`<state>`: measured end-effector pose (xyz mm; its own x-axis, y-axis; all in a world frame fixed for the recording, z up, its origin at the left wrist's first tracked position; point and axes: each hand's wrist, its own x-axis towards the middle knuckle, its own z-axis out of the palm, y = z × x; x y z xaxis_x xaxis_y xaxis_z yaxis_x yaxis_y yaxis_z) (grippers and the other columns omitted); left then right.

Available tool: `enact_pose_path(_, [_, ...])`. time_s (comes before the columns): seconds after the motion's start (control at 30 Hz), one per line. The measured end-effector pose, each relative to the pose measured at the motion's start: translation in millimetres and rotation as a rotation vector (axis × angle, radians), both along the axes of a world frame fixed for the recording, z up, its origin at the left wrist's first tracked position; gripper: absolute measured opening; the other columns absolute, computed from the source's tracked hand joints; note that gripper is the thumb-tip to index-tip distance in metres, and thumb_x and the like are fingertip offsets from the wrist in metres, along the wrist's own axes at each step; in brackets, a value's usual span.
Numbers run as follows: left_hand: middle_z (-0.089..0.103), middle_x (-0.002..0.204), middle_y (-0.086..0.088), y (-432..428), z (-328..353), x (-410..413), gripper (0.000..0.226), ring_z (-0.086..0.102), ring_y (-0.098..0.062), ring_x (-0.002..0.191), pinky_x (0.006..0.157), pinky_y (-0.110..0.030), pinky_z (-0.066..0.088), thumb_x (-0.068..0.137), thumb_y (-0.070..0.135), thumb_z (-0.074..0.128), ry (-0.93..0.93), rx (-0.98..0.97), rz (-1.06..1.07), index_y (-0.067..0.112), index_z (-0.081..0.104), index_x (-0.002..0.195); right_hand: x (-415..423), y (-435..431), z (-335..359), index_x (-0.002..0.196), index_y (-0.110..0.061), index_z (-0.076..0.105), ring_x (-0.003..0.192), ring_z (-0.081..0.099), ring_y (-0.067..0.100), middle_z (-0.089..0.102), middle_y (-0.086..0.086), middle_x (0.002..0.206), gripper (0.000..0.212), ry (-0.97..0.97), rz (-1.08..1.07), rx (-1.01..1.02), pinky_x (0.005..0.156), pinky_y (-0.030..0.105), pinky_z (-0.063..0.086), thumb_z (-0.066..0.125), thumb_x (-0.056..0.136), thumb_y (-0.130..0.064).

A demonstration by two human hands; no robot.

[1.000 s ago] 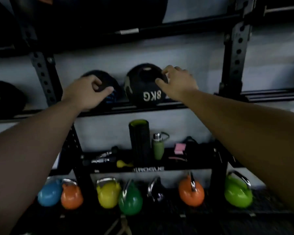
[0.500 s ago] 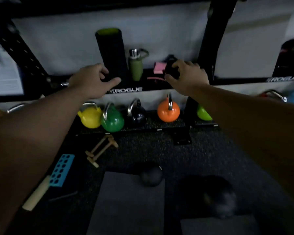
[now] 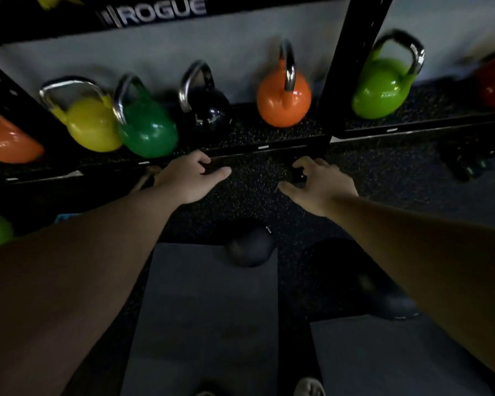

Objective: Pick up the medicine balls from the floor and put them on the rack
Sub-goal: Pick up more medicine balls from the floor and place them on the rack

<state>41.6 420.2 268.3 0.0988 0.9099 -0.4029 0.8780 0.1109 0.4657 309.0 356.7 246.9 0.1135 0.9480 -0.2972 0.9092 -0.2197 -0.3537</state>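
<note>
Left hand point(image 3: 189, 175): empty, fingers apart, reaching down.
Right hand point(image 3: 317, 182): empty, fingers spread.
Medicine ball point(image 3: 250, 247): on floor, the likely target.

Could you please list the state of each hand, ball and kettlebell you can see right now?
left hand: open, empty, reaching down.
right hand: open, empty, reaching down.
small medicine ball: on the floor, at a mat's edge, untouched.
large medicine ball: on the floor, partly hidden by the right arm.
orange kettlebell: upright under the rack.
black kettlebell: upright, handle up.
lime kettlebell: upright beyond the post.
</note>
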Motion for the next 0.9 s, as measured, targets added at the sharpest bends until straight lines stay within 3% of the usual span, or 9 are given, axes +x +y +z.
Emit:
enact_pose_path(0.2, [0.068,0.143,-0.003,21,-187,-15,0.083,0.066,-0.027,0.126,0.102,-0.040,0.052,0.090,0.082,0.058,-0.075,-0.178,0.124,0.024,0.057,0.149,-21,26,-167,0.150,-0.036,0.044,0.137,0.051,0.033,0.056,0.004,0.150,0.078,0.074,-0.062,-0.077,0.098,0.046,0.048,0.055,0.087,-0.081])
enact_pose_path(0.33, [0.064,0.152,-0.003,32,-328,-18,0.092,0.063,-0.027,0.134,0.112,-0.041,0.049,0.086,0.087,0.057,-0.099,-0.295,0.194,0.026,0.054,0.155,-43,46,-285,0.151,-0.036,0.043,0.136,0.050,0.033,0.055,0.003,0.148,0.083,0.103,-0.078,-0.140,0.098,0.047,0.049,0.056,0.084,-0.084])
enact_pose_path(0.5, [0.052,0.165,-0.007,48,-460,-14,0.097,0.056,-0.029,0.144,0.106,-0.036,0.045,0.089,0.086,0.055,-0.189,-0.401,0.269,0.026,0.044,0.164,-68,71,-402,0.159,-0.038,0.032,0.148,0.038,0.032,0.039,0.000,0.163,0.102,0.113,-0.089,-0.215,0.106,0.053,0.046,0.059,0.076,-0.090])
enact_pose_path(0.63, [0.043,0.170,-0.003,54,-523,-10,0.102,0.048,-0.033,0.150,0.113,-0.059,0.050,0.085,0.092,0.051,-0.307,-0.580,0.422,0.033,0.038,0.167,-77,84,-465,0.166,-0.041,0.011,0.157,0.023,0.036,0.015,0.000,0.174,0.132,0.139,-0.115,-0.352,0.113,0.061,0.040,0.067,0.061,-0.096])
enact_pose_path(0.7, [0.056,0.153,-0.002,48,-542,-6,0.094,0.056,-0.033,0.137,0.111,-0.065,0.051,0.084,0.092,0.051,-0.429,-0.683,0.577,0.035,0.048,0.158,-77,83,-486,0.166,-0.043,0.004,0.159,0.019,0.039,0.009,0.001,0.175,0.142,0.230,-0.173,-0.422,0.119,0.063,0.036,0.074,0.054,-0.094])
enact_pose_path(0.8, [0.068,0.115,0.002,39,-555,-3,0.076,0.066,-0.029,0.111,0.100,-0.060,0.057,0.083,0.087,0.060,-0.592,-0.741,0.762,0.035,0.061,0.138,-81,76,-505,0.164,-0.049,0.002,0.158,0.021,0.040,0.012,0.002,0.174,0.144,0.410,-0.288,-0.427,0.121,0.063,0.035,0.083,0.051,-0.086])
enact_pose_path(0.9, [0.076,0.118,-0.001,32,-547,-1,0.068,0.073,-0.027,0.105,0.077,-0.043,0.059,0.084,0.074,0.072,-0.679,-0.700,0.831,0.031,0.069,0.136,-82,65,-504,0.162,-0.053,0.005,0.155,0.027,0.038,0.020,0.000,0.169,0.142,0.449,-0.322,-0.373,0.119,0.063,0.039,0.083,0.047,-0.084])
